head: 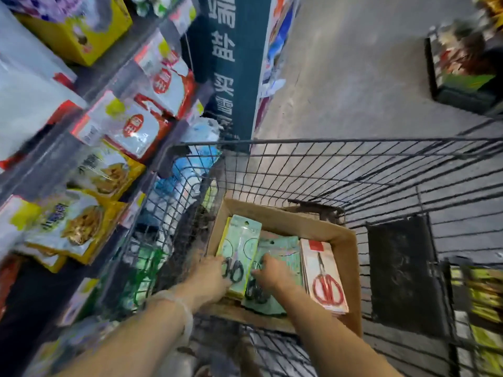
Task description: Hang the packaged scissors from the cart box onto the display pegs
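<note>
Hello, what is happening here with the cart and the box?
A person is reaching both hands into a cardboard box that sits in a wire cart. The left hand holds a green pack of black-handled scissors, raised from the box. The right hand rests on another green pack; its grip is unclear. Packs of red-handled scissors remain in the box. Nothing is hung yet.

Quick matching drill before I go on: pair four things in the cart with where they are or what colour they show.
Things:
1. left hand
2. right hand
3. red-handled scissors pack
4. cardboard box

Descriptions:
A. right side of the box
B. on the green pack with black handles, left side
C. brown, inside the wire cart
D. on the middle green packs

Pairs: 1-B, 2-D, 3-A, 4-C
</note>
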Demonstrator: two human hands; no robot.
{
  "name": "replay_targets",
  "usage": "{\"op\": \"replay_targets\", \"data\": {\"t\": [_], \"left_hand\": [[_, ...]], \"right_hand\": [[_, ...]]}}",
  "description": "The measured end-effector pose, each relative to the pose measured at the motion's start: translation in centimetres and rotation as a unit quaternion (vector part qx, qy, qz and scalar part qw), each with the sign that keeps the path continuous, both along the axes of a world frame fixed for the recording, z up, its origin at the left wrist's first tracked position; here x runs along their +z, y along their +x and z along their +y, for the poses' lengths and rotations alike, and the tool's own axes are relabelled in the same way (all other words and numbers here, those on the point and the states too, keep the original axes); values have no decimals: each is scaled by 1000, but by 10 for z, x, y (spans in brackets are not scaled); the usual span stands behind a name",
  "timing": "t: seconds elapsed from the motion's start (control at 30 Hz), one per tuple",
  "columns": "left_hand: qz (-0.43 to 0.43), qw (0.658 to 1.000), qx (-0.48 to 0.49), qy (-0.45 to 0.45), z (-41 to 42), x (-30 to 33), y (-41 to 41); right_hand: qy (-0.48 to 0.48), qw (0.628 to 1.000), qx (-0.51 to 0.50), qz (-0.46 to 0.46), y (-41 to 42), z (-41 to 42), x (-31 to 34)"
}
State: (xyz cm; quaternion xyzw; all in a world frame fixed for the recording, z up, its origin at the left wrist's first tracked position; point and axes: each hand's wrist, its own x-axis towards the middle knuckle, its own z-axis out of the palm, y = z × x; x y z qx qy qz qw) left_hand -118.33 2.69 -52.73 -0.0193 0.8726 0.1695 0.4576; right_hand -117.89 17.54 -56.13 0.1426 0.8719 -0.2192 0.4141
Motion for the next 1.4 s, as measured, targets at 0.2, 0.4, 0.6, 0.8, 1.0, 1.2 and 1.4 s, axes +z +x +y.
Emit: {"op": "replay_targets", "data": {"t": [0.2,0.4,0.6,0.8,1.0,1.2,1.4], "left_hand": [[-30,995,97,4,11,-51,-24],[-31,992,123,-5,14,-69,-31],[-35,992,123,-13,16,-73,-28],[-31,991,129,-22,22,-85,-25],[-77,988,134,-26,20,-101,-19],[-93,976,195,-11,23,-97,-17],[-85,981,171,-17,28,-81,-19]], "right_hand": [[-65,989,-124,-42,-28,-16,-67],[-44,982,-179,-41,-35,-21,-98],[-45,980,-193,-12,-27,-3,-100],[-73,967,-246,-9,-26,-14,-101],[-69,957,-271,-74,-27,-16,-107],[-137,952,-270,-47,-10,-1,-97],[-101,960,-261,3,0,14,-84]]}}
